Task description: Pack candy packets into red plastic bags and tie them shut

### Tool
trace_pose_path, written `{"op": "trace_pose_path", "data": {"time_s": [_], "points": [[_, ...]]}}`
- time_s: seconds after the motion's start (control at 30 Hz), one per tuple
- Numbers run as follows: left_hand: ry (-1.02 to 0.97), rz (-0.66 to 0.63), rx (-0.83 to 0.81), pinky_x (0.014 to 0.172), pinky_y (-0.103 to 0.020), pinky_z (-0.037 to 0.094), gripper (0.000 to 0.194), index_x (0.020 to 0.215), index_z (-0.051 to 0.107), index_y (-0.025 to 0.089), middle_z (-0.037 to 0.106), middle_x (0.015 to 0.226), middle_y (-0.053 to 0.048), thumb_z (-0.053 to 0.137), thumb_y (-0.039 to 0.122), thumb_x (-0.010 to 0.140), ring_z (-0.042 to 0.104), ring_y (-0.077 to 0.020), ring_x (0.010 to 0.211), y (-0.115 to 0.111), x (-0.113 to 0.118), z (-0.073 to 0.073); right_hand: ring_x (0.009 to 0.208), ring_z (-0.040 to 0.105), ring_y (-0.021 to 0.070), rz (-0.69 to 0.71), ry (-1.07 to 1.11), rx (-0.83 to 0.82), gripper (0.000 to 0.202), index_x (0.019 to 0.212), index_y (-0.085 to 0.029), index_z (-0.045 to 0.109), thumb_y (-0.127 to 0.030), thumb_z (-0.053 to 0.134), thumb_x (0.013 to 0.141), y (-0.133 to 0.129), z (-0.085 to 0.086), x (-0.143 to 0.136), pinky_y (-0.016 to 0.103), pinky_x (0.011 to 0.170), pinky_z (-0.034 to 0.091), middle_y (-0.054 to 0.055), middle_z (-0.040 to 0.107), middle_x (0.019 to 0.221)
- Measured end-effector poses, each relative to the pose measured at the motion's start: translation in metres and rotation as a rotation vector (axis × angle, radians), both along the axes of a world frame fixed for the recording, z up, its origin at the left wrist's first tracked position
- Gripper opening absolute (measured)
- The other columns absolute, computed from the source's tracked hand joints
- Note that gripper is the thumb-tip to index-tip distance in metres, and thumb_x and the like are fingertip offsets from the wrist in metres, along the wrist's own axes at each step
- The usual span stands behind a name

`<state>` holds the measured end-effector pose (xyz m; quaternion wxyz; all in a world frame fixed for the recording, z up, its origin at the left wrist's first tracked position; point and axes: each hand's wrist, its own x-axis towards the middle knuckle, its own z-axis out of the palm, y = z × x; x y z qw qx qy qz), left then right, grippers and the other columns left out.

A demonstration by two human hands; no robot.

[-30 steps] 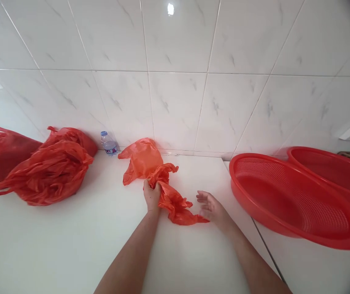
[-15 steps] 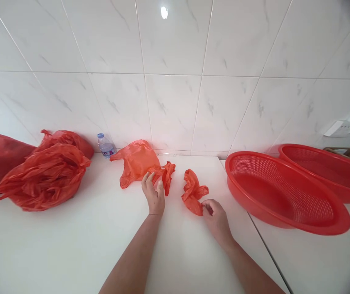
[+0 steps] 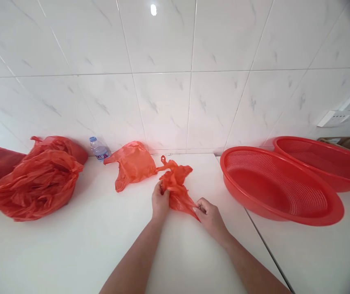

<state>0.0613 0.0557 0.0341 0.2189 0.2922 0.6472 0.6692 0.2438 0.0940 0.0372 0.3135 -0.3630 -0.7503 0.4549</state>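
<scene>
A crumpled red plastic bag (image 3: 177, 188) is stretched between my two hands, low over the white table (image 3: 175, 253). My left hand (image 3: 160, 200) pinches its left edge with closed fingers. At the lower right corner, my right hand (image 3: 208, 215) grips the bag between thumb and fingers. Behind and to the left, a second red plastic bag (image 3: 134, 163) lies spread out on the table. A narrow strip of red plastic reaches towards it from the crumpled one; whether they touch, I cannot tell.
A small water bottle (image 3: 99, 149) stands by the tiled wall. Large bunched red bags (image 3: 40, 183) fill the left side. To the right sit two red plastic baskets, a near one (image 3: 285, 192) and a far one (image 3: 322, 161). A seam (image 3: 267, 245) runs across the tabletop.
My left hand has left the spread-out bag's side and closed on the crumpled bag, which is now pulled wider between both hands. The view has shifted slightly.
</scene>
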Motion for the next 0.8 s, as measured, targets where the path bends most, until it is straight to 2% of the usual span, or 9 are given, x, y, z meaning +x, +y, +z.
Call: {"op": "trace_pose_path", "data": {"time_s": [0.17, 0.3, 0.4, 0.47, 0.53, 0.6, 0.67, 0.73, 0.8], "points": [[-0.236, 0.153, 0.185, 0.067, -0.028, 0.047, 0.035, 0.099, 0.053, 0.021, 0.062, 0.093, -0.004, 0.067, 0.033, 0.069, 0.059, -0.0150, 0.077, -0.004, -0.015, 0.001, 0.049, 0.035, 0.0113, -0.123, -0.034, -0.045, 0.022, 0.068, -0.023, 0.045, -0.040, 0.050, 0.081, 0.009, 0.002, 0.002, 0.023, 0.048, 0.029, -0.007, 0.041, 0.053], [-0.266, 0.104, 0.180, 0.057, -0.028, 0.046, 0.028, 0.086, 0.049, 0.019, 0.058, 0.073, 0.000, 0.060, 0.042, 0.074, 0.054, -0.0114, 0.058, 0.000, -0.016, -0.004, 0.059, 0.048, 0.0145, -0.368, 0.082, -0.096, 0.021, 0.076, -0.023, 0.050, -0.044, 0.052, 0.080, 0.023, 0.005, 0.010, 0.026, 0.056, 0.039, -0.002, 0.055, 0.067], [-0.250, 0.062, 0.137, 0.057, -0.030, 0.049, 0.029, 0.093, 0.049, 0.019, 0.059, 0.077, -0.002, 0.060, 0.039, 0.074, 0.056, -0.0128, 0.058, 0.005, -0.017, -0.006, 0.065, 0.053, 0.0152, -0.437, 0.217, -0.182, 0.022, 0.080, -0.022, 0.051, -0.044, 0.052, 0.081, 0.031, 0.006, 0.017, 0.028, 0.062, 0.044, 0.000, 0.058, 0.076], [-0.094, 0.092, 0.095, 0.064, -0.034, 0.052, 0.043, 0.111, 0.048, 0.021, 0.060, 0.096, -0.007, 0.062, 0.031, 0.072, 0.061, -0.0173, 0.072, 0.006, -0.016, -0.006, 0.069, 0.054, 0.0147, -0.419, 0.309, -0.231, 0.023, 0.080, -0.022, 0.052, -0.044, 0.054, 0.081, 0.034, 0.005, 0.020, 0.028, 0.064, 0.045, 0.000, 0.058, 0.079], [0.260, 0.157, 0.058, 0.082, -0.043, 0.050, 0.062, 0.127, 0.042, 0.023, 0.051, 0.123, -0.014, 0.063, 0.023, 0.069, 0.057, -0.0260, 0.104, 0.005, -0.012, -0.002, 0.073, 0.056, 0.0144, -0.343, 0.425, -0.315, 0.024, 0.079, -0.021, 0.052, -0.044, 0.060, 0.079, 0.036, 0.003, 0.021, 0.028, 0.067, 0.046, 0.000, 0.058, 0.080], [0.676, 0.165, 0.052, 0.101, -0.051, 0.037, 0.069, 0.134, 0.040, 0.024, 0.035, 0.142, -0.015, 0.063, 0.016, 0.069, 0.036, -0.0322, 0.131, 0.000, -0.005, 0.004, 0.077, 0.059, 0.0146, -0.227, 0.567, -0.451, 0.026, 0.079, -0.021, 0.053, -0.042, 0.067, 0.075, 0.037, 0.002, 0.020, 0.029, 0.071, 0.048, -0.001, 0.060, 0.082], [0.919, 0.042, 0.067, 0.108, -0.054, 0.025, 0.064, 0.132, 0.046, 0.025, 0.026, 0.150, -0.013, 0.060, 0.011, 0.071, 0.019, -0.0329, 0.139, -0.005, 0.004, 0.010, 0.083, 0.061, 0.0150, -0.121, 0.702, -0.598, 0.026, 0.080, -0.021, 0.054, -0.038, 0.072, 0.072, 0.037, 0.002, 0.020, 0.031, 0.077, 0.049, -0.001, 0.063, 0.085], [0.893, -0.153, 0.101, 0.109, -0.052, 0.024, 0.049, 0.118, 0.060, 0.025, 0.034, 0.147, -0.010, 0.059, 0.008, 0.071, 0.023, -0.0317, 0.138, -0.009, 0.012, 0.015, 0.086, 0.062, 0.0151, -0.042, 0.802, -0.723, 0.025, 0.082, -0.021, 0.057, -0.033, 0.075, 0.070, 0.038, 0.003, 0.020, 0.031, 0.079, 0.050, 0.000, 0.065, 0.089], [0.620, -0.229, 0.164, 0.105, -0.047, 0.033, 0.029, 0.097, 0.068, 0.023, 0.054, 0.130, -0.009, 0.060, 0.013, 0.072, 0.042, -0.0293, 0.127, -0.009, 0.014, 0.017, 0.085, 0.063, 0.0141, -0.031, 0.884, -0.821, 0.024, 0.083, -0.022, 0.058, -0.028, 0.076, 0.068, 0.041, 0.003, 0.022, 0.029, 0.076, 0.051, -0.001, 0.066, 0.090]]}}
